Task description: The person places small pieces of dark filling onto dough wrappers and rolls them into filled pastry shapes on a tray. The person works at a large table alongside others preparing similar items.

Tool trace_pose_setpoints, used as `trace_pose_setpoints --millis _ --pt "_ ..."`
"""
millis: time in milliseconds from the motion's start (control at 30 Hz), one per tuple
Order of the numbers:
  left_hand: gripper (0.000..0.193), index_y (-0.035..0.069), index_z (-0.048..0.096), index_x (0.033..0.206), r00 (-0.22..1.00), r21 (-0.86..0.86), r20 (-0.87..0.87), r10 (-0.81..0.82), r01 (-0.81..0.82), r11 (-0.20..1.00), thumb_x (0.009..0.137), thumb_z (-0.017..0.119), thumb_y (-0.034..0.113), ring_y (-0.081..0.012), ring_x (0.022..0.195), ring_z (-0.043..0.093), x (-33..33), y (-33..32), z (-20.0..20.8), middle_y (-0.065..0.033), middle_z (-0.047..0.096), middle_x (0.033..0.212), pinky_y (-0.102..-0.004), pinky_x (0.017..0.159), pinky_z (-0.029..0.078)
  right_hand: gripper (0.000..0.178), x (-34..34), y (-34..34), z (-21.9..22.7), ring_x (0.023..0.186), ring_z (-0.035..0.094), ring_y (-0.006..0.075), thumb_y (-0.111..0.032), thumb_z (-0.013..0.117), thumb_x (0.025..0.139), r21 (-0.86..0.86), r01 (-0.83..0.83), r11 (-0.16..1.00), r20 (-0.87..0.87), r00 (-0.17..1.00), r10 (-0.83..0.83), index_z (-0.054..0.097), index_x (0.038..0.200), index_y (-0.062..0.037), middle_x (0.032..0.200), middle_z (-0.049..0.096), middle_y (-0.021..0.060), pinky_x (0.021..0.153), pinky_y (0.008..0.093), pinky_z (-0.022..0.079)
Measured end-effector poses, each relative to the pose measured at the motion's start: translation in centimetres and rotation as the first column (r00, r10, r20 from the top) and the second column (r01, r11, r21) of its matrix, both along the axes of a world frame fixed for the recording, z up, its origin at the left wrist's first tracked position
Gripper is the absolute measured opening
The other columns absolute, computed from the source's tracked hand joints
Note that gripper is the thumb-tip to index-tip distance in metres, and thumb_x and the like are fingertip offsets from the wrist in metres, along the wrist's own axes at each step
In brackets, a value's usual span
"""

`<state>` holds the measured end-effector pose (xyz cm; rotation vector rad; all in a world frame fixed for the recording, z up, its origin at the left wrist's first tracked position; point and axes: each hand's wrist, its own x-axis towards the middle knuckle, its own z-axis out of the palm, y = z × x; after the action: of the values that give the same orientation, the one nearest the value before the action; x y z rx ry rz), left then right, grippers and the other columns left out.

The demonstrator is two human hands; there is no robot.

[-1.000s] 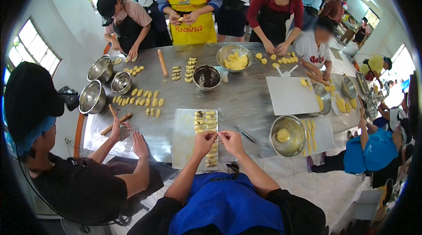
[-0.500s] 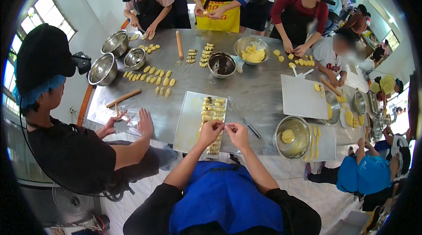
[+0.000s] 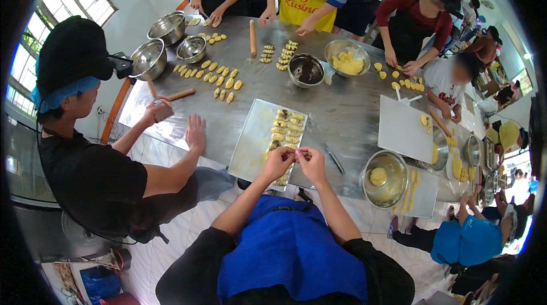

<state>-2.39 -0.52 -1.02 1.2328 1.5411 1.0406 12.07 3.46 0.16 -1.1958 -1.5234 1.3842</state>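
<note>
My left hand (image 3: 278, 163) and my right hand (image 3: 311, 165) meet fingertip to fingertip above the near end of a pale tray (image 3: 245, 139). Both are closed in a pinch, and whatever lies between the fingertips is too small to name. Just beyond them on the tray, small yellow dough pieces with dark stripes (image 3: 279, 130) lie in a column beside plainer yellow dough pieces (image 3: 296, 124). My hands hide part of these rows. A slim dark tool with a metallic look (image 3: 335, 160) rests on the steel table (image 3: 228, 100) to the right of the tray.
At right stands a steel bowl (image 3: 367, 188) holding a dough ball (image 3: 378, 177), beside dough strips (image 3: 411, 191). A bowl of dark filling (image 3: 306, 69) is farther back. Close at left, a co-worker (image 3: 97, 157) leans over the table near a rolling pin (image 3: 181, 94).
The view has shifted, so the table sits differently in the picture. My hands stay pinched together over the tray. The co-worker at left has raised one hand, now holding a flat object.
</note>
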Motion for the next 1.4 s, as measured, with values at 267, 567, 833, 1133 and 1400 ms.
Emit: trace_pose_setpoints --millis 267,567,833,1133,1400 --pt "0.017 -0.004 0.066 0.095 0.999 0.046 0.043 0.008 -0.01 0.999 0.088 0.062 0.011 -0.0117 0.062 0.062 -0.7 -0.6 -1.1 -0.0104 0.068 0.074 -0.0275 0.058 0.049 0.015 -0.7 -0.7 -0.7 0.07 0.066 0.0122 -0.007 0.063 0.089 0.009 -0.024 1.0 0.05 0.998 0.024 0.066 0.095 0.007 0.079 0.068 0.0088 0.064 0.025 0.055" --pt "0.019 -0.003 0.067 0.097 0.998 0.065 0.051 -0.022 0.019 0.998 0.088 0.064 0.012 -0.0134 0.067 0.065 -1.1 -0.3 -0.2 -0.0119 0.069 0.077 -0.0288 0.062 0.051 0.014 -0.9 -0.8 -0.5 0.07 0.065 0.011 -0.007 0.064 0.089 0.028 0.018 0.999 0.08 0.997 -0.02 0.067 0.095 0.0056 0.079 0.069 0.0074 0.065 0.024 0.054" --pt "0.018 -0.003 0.067 0.096 0.998 0.058 0.046 -0.045 0.043 0.997 0.086 0.066 0.012 -0.0151 0.065 0.065 -1.4 -0.3 0.4 -0.0123 0.069 0.076 -0.0301 0.062 0.051 0.013 -0.8 -1.1 -0.6 0.068 0.063 0.0092 -0.007 0.065 0.087 0.012 0.081 0.997 0.11 0.991 -0.082 0.068 0.095 0.0034 0.079 0.068 0.0062 0.063 0.0226 0.051" --pt "0.017 -0.003 0.066 0.094 0.995 0.043 0.02 -0.1 0.099 0.994 0.086 0.065 0.011 -0.0154 0.064 0.064 -2.4 0.1 -0.6 -0.0124 0.068 0.076 -0.0302 0.06 0.051 0.014 -2.1 -1.1 -0.7 0.067 0.062 0.0084 -0.007 0.065 0.087 0.031 0.125 0.992 0.113 0.985 -0.128 0.067 0.096 0.0045 0.079 0.068 0.0058 0.061 0.0229 0.049" --pt "0.016 0.0 0.067 0.097 0.995 0.044 0.024 -0.096 0.095 0.995 0.086 0.065 0.011 -0.0086 0.064 0.059 -3.7 0.4 -2.3 -0.007 0.067 0.077 -0.0268 0.059 0.049 0.013 -2.5 -1.1 -1.9 0.067 0.061 0.0082 -0.005 0.065 0.087 0.037 0.191 0.981 0.152 0.969 -0.194 0.067 0.097 0.0039 0.08 0.068 0.0059 0.061 0.0226 0.049"
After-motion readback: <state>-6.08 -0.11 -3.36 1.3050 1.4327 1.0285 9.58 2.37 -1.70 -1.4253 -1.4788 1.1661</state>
